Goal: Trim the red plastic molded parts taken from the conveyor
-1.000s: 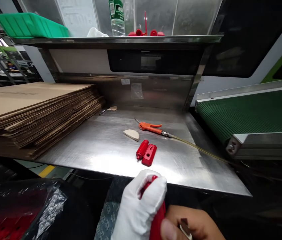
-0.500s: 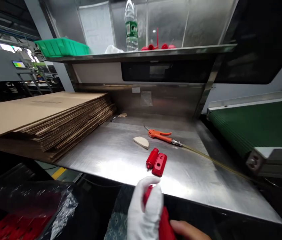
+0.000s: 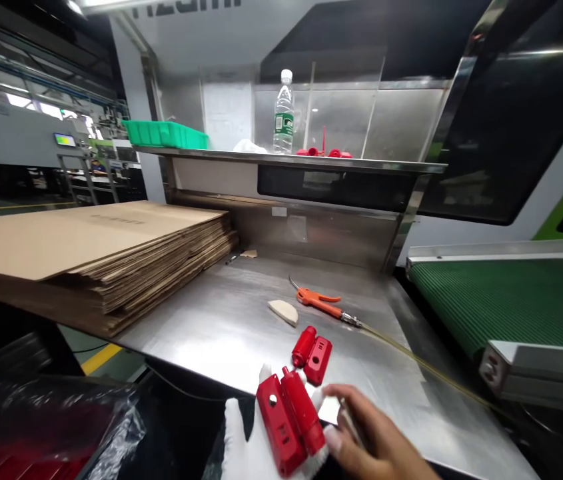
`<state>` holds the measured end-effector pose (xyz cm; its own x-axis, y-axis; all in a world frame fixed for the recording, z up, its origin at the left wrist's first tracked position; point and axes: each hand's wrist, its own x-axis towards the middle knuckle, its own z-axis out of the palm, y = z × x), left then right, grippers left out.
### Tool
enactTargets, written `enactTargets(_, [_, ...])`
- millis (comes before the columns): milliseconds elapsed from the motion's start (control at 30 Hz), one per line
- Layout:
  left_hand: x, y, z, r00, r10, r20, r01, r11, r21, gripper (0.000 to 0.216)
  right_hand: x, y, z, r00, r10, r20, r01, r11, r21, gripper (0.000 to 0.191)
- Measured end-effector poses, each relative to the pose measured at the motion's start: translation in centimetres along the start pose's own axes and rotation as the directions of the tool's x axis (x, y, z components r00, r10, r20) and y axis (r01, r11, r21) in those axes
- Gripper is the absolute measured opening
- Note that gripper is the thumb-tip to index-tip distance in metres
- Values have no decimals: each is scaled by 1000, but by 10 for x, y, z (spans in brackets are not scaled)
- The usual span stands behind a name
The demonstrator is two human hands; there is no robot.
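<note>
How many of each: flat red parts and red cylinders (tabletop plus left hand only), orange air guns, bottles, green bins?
Flat red parts: 2, one on the tabletop, one on the left hand
Red cylinders: 2, one beside each flat part
Orange air gun: 1
Bottle: 1
Green bin: 1
Total: 7

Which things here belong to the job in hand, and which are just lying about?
Apparently in the job:
glossy red plastic piece in the white-gloved left hand
thin greyish object, too blurred to identify, in the bare right hand
similar red plastic piece on the steel table

Apparently lying about:
orange air gun
cream half-moon piece
clear plastic bottle with green label
green plastic tray
</note>
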<state>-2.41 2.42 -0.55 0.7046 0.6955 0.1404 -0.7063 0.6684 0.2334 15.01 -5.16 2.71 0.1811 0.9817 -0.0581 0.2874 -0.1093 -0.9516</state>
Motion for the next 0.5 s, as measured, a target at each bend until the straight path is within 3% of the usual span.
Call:
enactTargets(100, [2, -3, 2, 999, 5, 42, -4, 1000, -27, 60, 25, 5, -48, 981, -62, -182, -17, 915, -404, 64])
enactTargets(200, [1, -4, 9, 1000, -8, 11, 8, 1000, 11, 54, 59, 20, -73, 963, -140, -230, -40, 769, -638, 55])
enactTargets(333, [-3, -3, 17, 1000, -9, -6, 9, 999, 31, 58, 92, 28, -71, 941, -227, -249, -38, 663, -748, 53])
enactTargets(433, [-6, -2, 19, 1000, -1, -28, 2, 998, 65, 46, 112, 8, -59, 904, -309, -297, -48, 616, -786, 50])
enactTargets(500, [-9, -1, 19, 999, -8, -52, 14, 995, 101, 40, 131, -15, -46, 910, -315, -268, -31, 594, -804, 38])
